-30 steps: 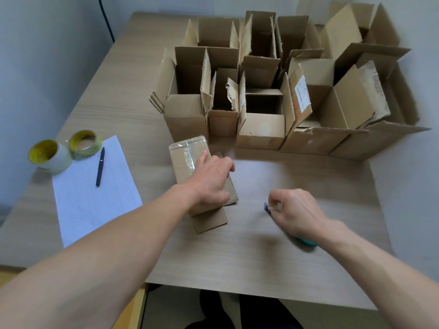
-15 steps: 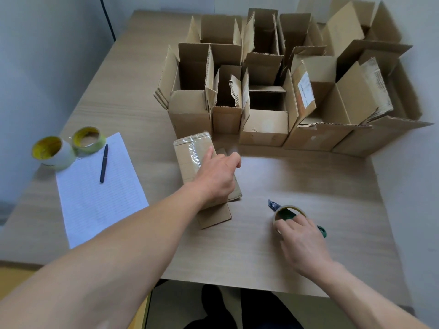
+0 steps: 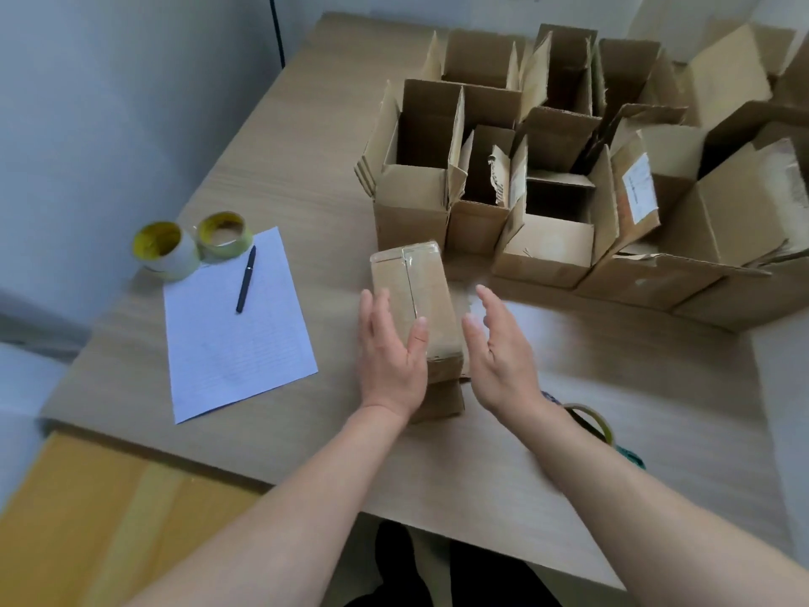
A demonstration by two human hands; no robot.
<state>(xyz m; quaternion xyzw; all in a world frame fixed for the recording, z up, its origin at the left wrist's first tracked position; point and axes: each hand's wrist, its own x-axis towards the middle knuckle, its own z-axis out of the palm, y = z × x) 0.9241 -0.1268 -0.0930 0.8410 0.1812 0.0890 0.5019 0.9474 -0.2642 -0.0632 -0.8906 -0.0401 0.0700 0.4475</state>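
Observation:
A small taped cardboard box lies on its side on the wooden table, in front of me. My left hand rests against the box's left side, fingers straight and thumb on its top. Just right of the box, my right hand is held flat with straight fingers and holds nothing; whether it touches the box I cannot tell. A tape dispenser with a roll of tape lies on the table behind my right wrist, partly hidden by my forearm.
Several open cardboard boxes crowd the far right of the table. At the left lie a sheet of lined paper with a black pen and two tape rolls. A wall stands close on the left.
My right hand let go of the tape dispenser and came up beside the box. My left hand slid from the box's top to its left side.

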